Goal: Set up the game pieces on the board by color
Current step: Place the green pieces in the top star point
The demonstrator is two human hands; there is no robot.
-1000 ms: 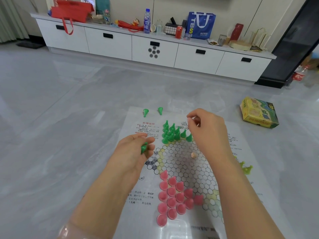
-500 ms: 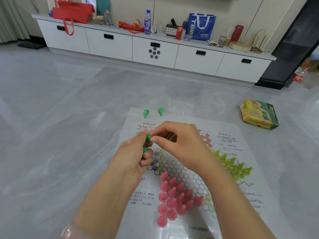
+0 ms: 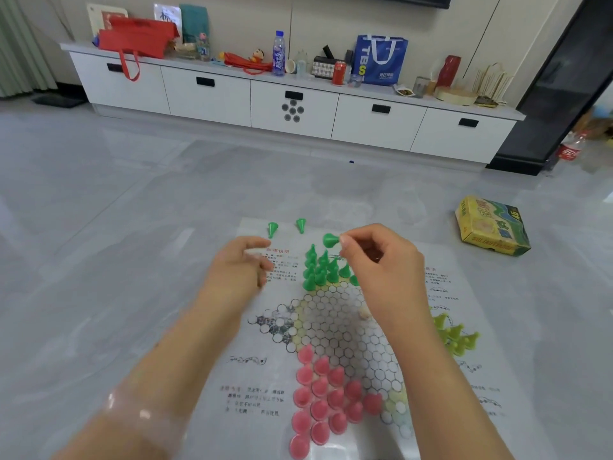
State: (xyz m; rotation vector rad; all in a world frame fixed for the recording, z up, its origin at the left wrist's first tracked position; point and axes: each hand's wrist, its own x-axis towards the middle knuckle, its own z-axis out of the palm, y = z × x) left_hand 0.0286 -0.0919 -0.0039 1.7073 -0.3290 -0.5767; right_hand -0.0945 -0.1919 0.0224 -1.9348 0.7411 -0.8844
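Your board [image 3: 331,327], a printed sheet lying flat on the floor [image 3: 132,227], looks most of the way set up. The pink pieces [image 3: 325,396] fill the corner nearest you in a tight cluster, which I judge finished. The yellow-green pieces [image 3: 456,333] stand grouped at the right-hand corner, partly hidden behind your right forearm, so you cannot count them from here. The green pieces [image 3: 320,267] are bunched at the far corner, and that group reads as the one in progress. Your right hand [image 3: 381,260] pinches one green piece [image 3: 330,240] by its narrow end between thumb and fingertip, held tipped on its side just above the far edge of the green group. Your left hand [image 3: 238,270] hovers beside it over the printed text; its fingers curl loosely, and I cannot tell whether anything sits in that grip. Two loose green pieces [image 3: 287,227] stand near the sheet's far edge, apart from the group, and seemingly remain to be placed. A small pale object [image 3: 364,314] lies on the central cells; what it is cannot be made out.
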